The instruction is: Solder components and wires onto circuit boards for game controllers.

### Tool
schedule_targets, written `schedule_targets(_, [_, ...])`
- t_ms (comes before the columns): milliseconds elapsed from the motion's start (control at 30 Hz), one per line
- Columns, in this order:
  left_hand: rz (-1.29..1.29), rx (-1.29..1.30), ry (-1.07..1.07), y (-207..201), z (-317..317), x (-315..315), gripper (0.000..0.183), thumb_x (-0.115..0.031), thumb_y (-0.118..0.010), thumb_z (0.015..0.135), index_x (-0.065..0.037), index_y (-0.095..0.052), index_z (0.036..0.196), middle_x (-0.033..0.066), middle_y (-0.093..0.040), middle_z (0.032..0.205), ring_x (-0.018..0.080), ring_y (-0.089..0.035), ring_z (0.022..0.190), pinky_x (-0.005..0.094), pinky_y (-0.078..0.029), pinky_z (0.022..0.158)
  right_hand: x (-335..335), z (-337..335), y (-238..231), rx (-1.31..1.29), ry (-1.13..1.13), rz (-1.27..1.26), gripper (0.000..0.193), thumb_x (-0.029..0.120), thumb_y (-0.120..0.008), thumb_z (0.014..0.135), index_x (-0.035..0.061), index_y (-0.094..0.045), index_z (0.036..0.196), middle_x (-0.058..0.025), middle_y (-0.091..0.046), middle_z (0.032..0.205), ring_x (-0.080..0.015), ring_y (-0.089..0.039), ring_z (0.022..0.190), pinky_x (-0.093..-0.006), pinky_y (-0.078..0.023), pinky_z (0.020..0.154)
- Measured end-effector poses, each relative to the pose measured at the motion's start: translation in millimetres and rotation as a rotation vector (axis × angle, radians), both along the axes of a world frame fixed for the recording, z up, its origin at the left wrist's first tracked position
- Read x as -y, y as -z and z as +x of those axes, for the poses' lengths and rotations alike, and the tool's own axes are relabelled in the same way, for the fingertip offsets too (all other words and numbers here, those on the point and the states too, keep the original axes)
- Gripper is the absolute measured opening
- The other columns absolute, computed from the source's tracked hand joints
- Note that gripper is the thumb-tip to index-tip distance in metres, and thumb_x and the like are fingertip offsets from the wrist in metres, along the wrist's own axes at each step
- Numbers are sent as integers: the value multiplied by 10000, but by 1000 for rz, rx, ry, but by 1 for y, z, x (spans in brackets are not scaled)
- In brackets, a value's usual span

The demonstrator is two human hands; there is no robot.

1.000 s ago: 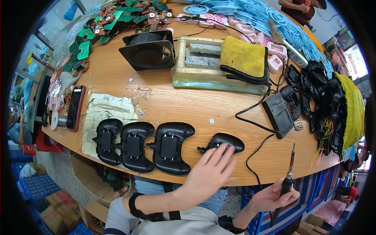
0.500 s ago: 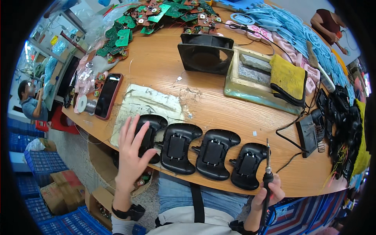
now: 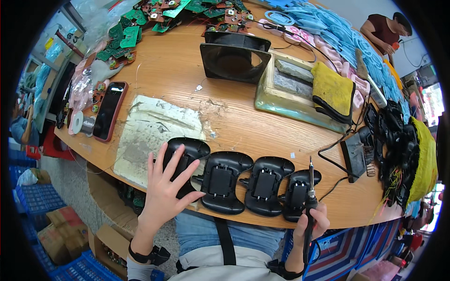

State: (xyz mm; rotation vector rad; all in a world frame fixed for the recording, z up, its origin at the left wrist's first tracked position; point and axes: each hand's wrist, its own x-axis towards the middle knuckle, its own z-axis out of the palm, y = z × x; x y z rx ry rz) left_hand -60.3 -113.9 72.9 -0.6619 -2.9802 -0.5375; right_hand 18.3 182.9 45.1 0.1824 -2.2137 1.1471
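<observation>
Four black game controllers are not counted here; several lie back side up in a row along the table's near edge. My left hand point(image 3: 165, 195), fingers spread, lies over the leftmost controller point(image 3: 196, 149) and hides much of it. Its thumb reaches toward the second controller point(image 3: 222, 180). Beside that lies a third controller point(image 3: 267, 183), each showing a rectangular black block in its middle. In my right hand point(image 3: 318, 220) is a soldering iron point(image 3: 309, 203), held upright with its metal tip up. The iron partly covers the rightmost controller point(image 3: 295, 192).
A stained pale mat point(image 3: 140, 140) lies left of the row, beside a phone point(image 3: 110, 111) and solder spool point(image 3: 82, 124). Farther off stand a black fan point(image 3: 234, 58) and a tray with a yellow cloth point(image 3: 333, 91). Circuit boards point(image 3: 129, 37) are heaped far left; a person point(image 3: 384, 33) is far right.
The row of controllers has shifted right across the table, off the mat, with my left hand on the leftmost one. The soldering iron stays in my right hand. The whole view has shifted slightly.
</observation>
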Motion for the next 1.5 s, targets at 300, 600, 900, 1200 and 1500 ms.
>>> schedule_targets(300, [158, 68, 665, -11, 34, -130, 408, -191, -506, 794, -69, -508, 1183, 141, -441, 1279, 317, -355, 1235, 479, -255, 1010, -11, 10, -16, -190, 275, 81, 275, 320, -490, 891, 106, -367, 1012, -103, -475, 705, -134, -406, 594, -218, -319, 511])
schedule_targets(600, [123, -10, 696, 17, 26, -187, 357, -179, -486, 800, -39, -530, 1126, 173, -445, 1258, 328, -356, 1226, 478, -222, 1048, -25, 26, -15, -180, 368, 7, 249, 277, -484, 898, 95, -368, 1022, -135, -487, 857, -155, -494, 739, -184, -417, 586])
schedule_targets(900, [456, -27, 464, -26, -15, -94, 304, -127, -603, 751, -37, -589, 1042, 151, -578, 1061, 293, -560, 966, 388, -446, 834, -12, 10, -29, -261, 412, -233, 193, 245, -473, 898, 91, -390, 982, -50, -383, 690, -143, -377, 655, -266, -325, 623])
schedule_targets(1200, [-15, -396, -271, 14, -218, 110, 247, -163, -612, 782, -19, -588, 981, 140, -586, 942, 306, -539, 900, 400, -419, 803, 6, 4, -38, -213, 388, -432, 177, 259, -487, 895, 103, -414, 937, -15, -341, 643, -117, -348, 610, -248, -302, 603])
schedule_targets(1500, [43, -287, -206, 30, -250, 115, 149, -119, -612, 768, 9, -611, 844, 159, -613, 809, 291, -587, 787, 353, -452, 671, 41, -6, -51, -127, 295, -427, 205, 276, -514, 869, 106, -403, 901, -4, -336, 625, -99, -363, 586, -224, -276, 551])
